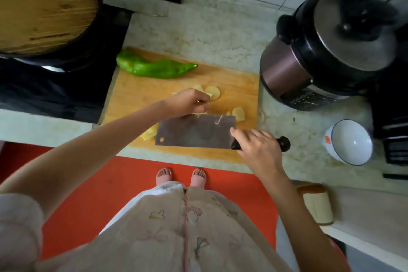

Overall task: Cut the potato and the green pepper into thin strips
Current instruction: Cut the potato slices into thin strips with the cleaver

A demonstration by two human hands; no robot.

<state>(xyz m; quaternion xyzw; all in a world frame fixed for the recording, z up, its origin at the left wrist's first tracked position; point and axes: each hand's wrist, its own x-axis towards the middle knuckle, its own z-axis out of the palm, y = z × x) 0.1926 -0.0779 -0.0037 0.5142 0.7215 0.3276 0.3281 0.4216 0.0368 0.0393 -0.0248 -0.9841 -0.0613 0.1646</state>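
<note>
The right hand (256,148), in the lower right of centre, was wrapped round the black handle of a cleaver (196,131), fingers curled over it and forefinger reaching toward the blade. That arm came in from the lower right edge, bent at the wrist. The broad grey blade lay across the middle of the frame with its flat side tilted up to the camera and a thin pale strip stuck to it. Just above its upper edge the left hand (187,102) was curled into a claw, fingertips tucked under and pinning down pale potato slices (213,93); the blade hid most of what it held. The left forearm stretched in bare from the lower left corner.

More slices lay loose to the right of that hand and under the blade's left end, all on a wooden cutting board (136,95). The green pepper (154,67) lay whole along the board's upper left edge, well apart from both hands.

A pressure cooker (326,51) stood at upper right, with a white bowl (351,141) below it.
</note>
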